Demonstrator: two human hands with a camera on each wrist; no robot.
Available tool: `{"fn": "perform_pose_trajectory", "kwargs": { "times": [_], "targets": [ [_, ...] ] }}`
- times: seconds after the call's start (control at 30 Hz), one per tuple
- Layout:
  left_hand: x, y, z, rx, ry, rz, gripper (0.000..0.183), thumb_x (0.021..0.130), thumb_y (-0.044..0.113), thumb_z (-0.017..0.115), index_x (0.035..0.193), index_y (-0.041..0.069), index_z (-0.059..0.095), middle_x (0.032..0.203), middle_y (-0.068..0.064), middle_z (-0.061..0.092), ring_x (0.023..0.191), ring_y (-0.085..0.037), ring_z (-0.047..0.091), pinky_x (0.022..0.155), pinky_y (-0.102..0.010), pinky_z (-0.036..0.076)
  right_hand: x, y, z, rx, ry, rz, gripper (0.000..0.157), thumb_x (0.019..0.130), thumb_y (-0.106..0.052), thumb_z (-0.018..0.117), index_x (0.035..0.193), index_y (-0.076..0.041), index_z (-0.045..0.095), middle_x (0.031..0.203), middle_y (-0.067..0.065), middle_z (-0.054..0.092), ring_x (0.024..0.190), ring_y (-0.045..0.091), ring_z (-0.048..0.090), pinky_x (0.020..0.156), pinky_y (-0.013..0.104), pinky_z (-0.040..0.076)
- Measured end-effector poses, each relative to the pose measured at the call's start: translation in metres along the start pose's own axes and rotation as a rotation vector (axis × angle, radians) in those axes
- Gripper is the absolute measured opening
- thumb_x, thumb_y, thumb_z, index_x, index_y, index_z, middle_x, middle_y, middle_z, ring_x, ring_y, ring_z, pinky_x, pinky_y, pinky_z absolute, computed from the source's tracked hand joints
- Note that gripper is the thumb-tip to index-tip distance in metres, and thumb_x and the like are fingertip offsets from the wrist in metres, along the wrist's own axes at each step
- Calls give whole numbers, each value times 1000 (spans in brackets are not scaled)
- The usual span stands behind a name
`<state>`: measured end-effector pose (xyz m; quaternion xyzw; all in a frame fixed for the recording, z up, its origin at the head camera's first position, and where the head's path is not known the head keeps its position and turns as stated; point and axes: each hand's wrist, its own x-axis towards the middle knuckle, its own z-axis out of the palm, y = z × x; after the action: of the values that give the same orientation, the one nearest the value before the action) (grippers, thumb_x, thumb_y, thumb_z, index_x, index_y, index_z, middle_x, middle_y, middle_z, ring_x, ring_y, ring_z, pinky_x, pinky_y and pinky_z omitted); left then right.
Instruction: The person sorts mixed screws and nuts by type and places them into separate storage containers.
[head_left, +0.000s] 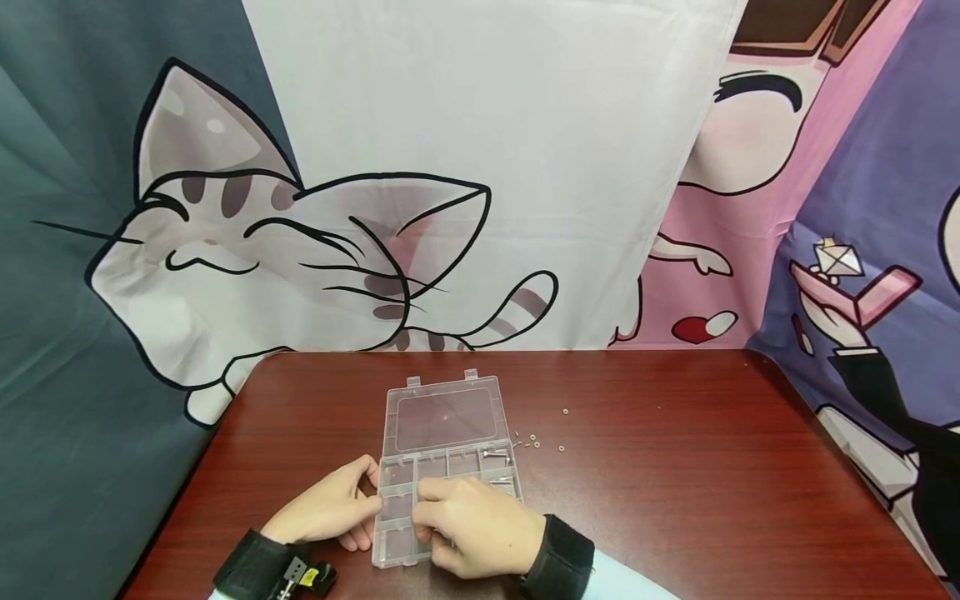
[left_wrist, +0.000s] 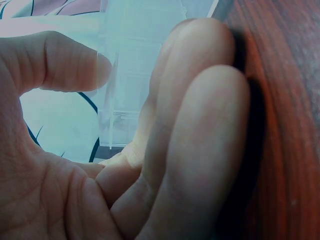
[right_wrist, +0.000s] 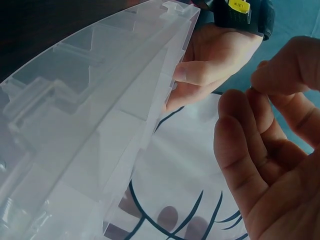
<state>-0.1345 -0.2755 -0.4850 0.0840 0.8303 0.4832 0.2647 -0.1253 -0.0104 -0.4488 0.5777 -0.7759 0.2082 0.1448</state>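
A clear plastic compartment box (head_left: 396, 473) lies on the table with its hinged lid (head_left: 450, 417) folded back. My left hand (head_left: 330, 504) is at the box's left side, thumb touching the wall and fingers loosely bent near the tabletop. Over the front middle compartments is my right hand (head_left: 480, 525). Its thumb and fingertips meet, and in the right wrist view a tiny glint of a small piece (right_wrist: 251, 87) shows between them, too small to identify. Silvery metal pieces, looking like screws (head_left: 495, 455), lie in the right-hand compartments. The right hand hides part of the box.
Several tiny ring-shaped pieces (head_left: 562, 448) and other small bits (head_left: 517, 434) lie loose on the wooden table (head_left: 675, 467), right of the box. A printed cloth (head_left: 480, 125) hangs behind the table's far edge.
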Motion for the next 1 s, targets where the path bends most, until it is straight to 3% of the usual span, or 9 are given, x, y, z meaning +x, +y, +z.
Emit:
{"fn": "perform_pose_trajectory", "kwargs": {
  "times": [0.13,0.2,0.27,0.3,0.37,0.43,0.53,0.7,1.0],
  "targets": [
    [1,0,0,4,2,-1,29,94,18,54,113,0,42,66,-13,65,53,-27,64,48,-42,54,-1,3,-1,-8,-8,12,18,68,-10,65,78,-22,57,81,-14,38,68,-6,37,61,5,31],
    [2,1,0,4,1,-4,29,93,18,54,113,0,42,66,-13,65,53,-27,64,48,-42,54,-2,4,-2,-17,-40,19,20,71,-17,67,90,-21,63,87,-13,43,74,-4,41,67,7,35],
    [2,2,0,2,-1,-6,30,93,18,54,113,0,42,66,-13,65,54,-28,64,49,-42,54,-5,4,-4,-40,-117,39,43,77,-34,70,118,-21,65,111,-8,54,98,2,53,87,15,43],
    [3,3,0,1,-3,-8,30,93,18,55,113,0,42,66,-14,65,54,-28,64,49,-42,54,-6,4,-5,-47,-161,51,61,79,-45,69,134,-21,59,128,-3,54,114,9,53,97,22,43],
    [3,3,0,2,-2,-9,31,93,18,55,114,0,42,66,-13,65,54,-29,64,49,-42,54,-9,3,-7,-69,-249,69,96,77,-67,63,156,-21,35,159,6,32,143,23,34,114,37,32],
    [4,3,0,6,1,-11,31,93,19,55,114,0,43,66,-13,65,54,-29,64,49,-42,54,-11,4,-9,-84,-307,87,112,74,-80,55,163,-23,17,168,6,4,153,29,10,119,46,19],
    [4,3,-1,12,-1,-14,31,93,19,55,114,0,43,66,-13,65,54,-28,64,49,-42,54,-12,6,-12,-89,-314,94,115,73,-83,51,163,-23,12,168,3,-5,153,26,1,120,47,15],
    [3,3,-1,19,-1,-17,31,92,18,54,114,-1,43,66,-13,65,54,-27,65,49,-41,54,-13,12,-19,-82,-285,115,116,73,-84,52,163,-23,13,168,1,-3,153,22,-2,120,47,14],
    [1,2,-1,5,-14,6,30,93,18,55,112,-1,42,66,-14,65,53,-27,64,48,-42,54,-22,34,-33,-57,-220,218,102,78,-72,60,160,-21,26,168,4,9,153,27,11,119,48,17]
  ]
}}
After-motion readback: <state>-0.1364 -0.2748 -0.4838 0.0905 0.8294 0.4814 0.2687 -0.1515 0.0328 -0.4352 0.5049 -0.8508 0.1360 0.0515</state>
